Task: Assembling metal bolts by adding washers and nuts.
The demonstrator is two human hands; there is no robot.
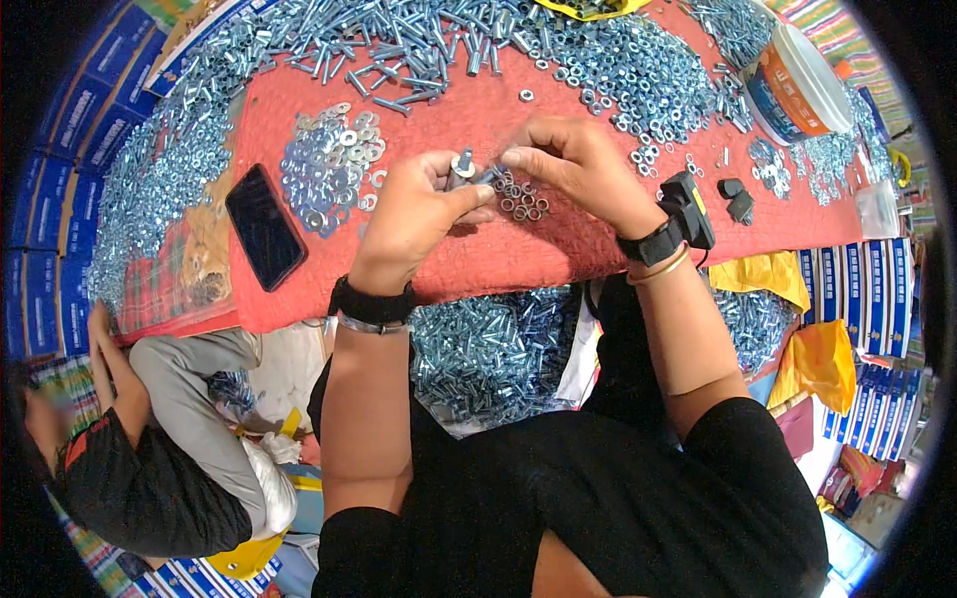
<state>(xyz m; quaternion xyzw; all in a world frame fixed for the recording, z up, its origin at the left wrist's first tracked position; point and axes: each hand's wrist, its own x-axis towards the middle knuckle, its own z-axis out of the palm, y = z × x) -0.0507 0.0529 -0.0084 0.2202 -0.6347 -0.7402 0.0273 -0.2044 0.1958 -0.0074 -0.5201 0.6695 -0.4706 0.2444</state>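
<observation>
A black shirt [598, 488] is filling the foreground, red cloth [449, 120] lying ahead, both forearms [367, 429] stretching forward. The left hand [419, 204] is curling snugly around metal fasteners [489, 176], one bearing a washer [463, 170]; the right hand [583, 164] is arching beside them, its grip unclear.

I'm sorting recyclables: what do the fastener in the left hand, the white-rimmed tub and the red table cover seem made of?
Fastener: likely plated steel; grey metallic sheen. Tub: probably plastic, smooth; thin, rounded rim. Table cover: seemingly cloth, matte; surface creased, exact fibre unclear.
</observation>
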